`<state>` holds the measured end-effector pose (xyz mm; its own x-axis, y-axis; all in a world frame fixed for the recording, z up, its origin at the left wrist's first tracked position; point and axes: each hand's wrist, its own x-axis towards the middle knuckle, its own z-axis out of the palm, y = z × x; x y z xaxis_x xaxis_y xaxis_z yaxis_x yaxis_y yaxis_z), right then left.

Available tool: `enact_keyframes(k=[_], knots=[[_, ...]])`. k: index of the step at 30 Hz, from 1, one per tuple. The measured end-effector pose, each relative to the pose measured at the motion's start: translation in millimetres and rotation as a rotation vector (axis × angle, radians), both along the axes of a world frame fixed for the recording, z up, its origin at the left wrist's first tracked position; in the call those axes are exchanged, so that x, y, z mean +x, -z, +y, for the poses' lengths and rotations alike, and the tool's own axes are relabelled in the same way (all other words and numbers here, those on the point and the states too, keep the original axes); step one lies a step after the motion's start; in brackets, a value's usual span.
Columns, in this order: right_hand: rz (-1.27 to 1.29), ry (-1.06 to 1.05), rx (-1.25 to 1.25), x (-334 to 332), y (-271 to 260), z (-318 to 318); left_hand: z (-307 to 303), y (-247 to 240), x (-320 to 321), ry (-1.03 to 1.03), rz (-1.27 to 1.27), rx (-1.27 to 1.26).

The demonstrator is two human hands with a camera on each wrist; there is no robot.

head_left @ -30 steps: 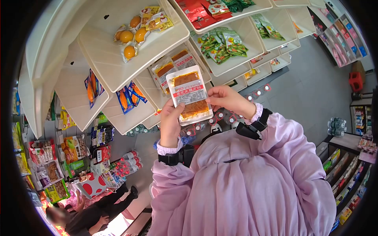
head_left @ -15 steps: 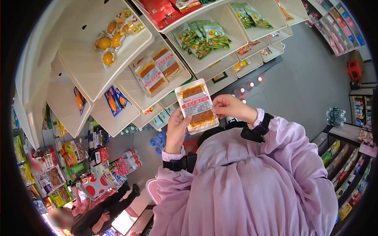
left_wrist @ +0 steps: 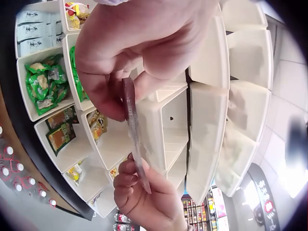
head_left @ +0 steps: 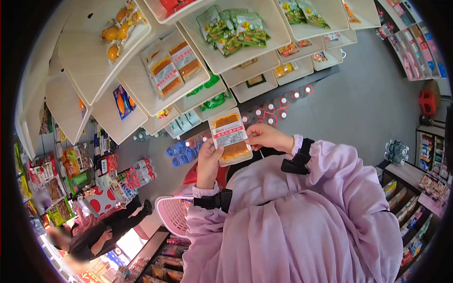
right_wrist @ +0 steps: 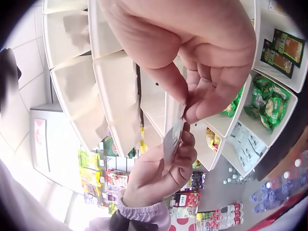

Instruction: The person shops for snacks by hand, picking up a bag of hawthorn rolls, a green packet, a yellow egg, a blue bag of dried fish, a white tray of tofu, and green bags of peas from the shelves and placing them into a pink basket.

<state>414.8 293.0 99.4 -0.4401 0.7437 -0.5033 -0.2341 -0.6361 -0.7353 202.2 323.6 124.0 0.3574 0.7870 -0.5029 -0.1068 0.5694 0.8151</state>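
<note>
A flat vacuum-sealed food pack [head_left: 230, 136] with brown slices and a red-and-white label is held in front of the chest in the head view. My left hand [head_left: 208, 164] pinches its lower left edge, thumb on the labelled face. On the opposite edge, the thumb and fingers of my right hand [head_left: 270, 137] pinch it. The left wrist view has the pack [left_wrist: 133, 120] edge-on between both hands; the right wrist view also catches it nearly edge-on. Similar packs [head_left: 163, 74] lie in a white bin just beyond.
Tiers of white bins [head_left: 226, 56] hold green snack packets [head_left: 236, 30] and wrapped eggs [head_left: 112, 34]. Bottles [head_left: 181, 153] stand on the floor below. A pink basket [head_left: 171, 214] is by my left elbow. A person in dark clothes [head_left: 89, 236] is at lower left.
The pack, held by both hands throughout, has moved away from the bins and lower towards my body. The bins have shifted up and left in view, and the pink basket shows more fully.
</note>
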Motion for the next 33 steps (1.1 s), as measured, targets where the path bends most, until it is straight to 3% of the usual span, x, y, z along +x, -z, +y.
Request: enact_keyframes(k=[4, 9, 13, 19, 23, 27, 29, 31, 33], knots=[[0.018, -0.063, -0.025, -20, 16, -13, -16, 1, -22, 0.004, 0.052, -0.01], [0.048, 0.059, 0.071, -60, 7, -10, -16, -20, -48, -0.047, 0.2, 0.061], [-0.005, 0.097, 0.095, -95, -10, -4, -16, -27, -79, -0.111, 0.047, 0.059], [-0.046, -0.136, 0.052, -176, 21, -42, -79, -3, -164, -0.193, 0.122, 0.043], [0.087, -0.2, 0.004, -238, 29, -89, -149, 11, -220, -0.369, 0.147, -0.039], [0.107, -0.556, 0.05, -280, 23, -114, -203, -1, -261, -0.416, 0.189, -0.207], [0.088, -0.63, -0.139, -301, 29, -129, -224, 3, -281, -0.369, 0.257, -0.276], [0.107, -0.671, -0.224, -321, 45, -138, -245, 26, -303, -0.39, 0.273, -0.282], [0.005, -0.685, -0.135, -331, 54, -141, -255, 44, -317, -0.471, 0.215, -0.39]])
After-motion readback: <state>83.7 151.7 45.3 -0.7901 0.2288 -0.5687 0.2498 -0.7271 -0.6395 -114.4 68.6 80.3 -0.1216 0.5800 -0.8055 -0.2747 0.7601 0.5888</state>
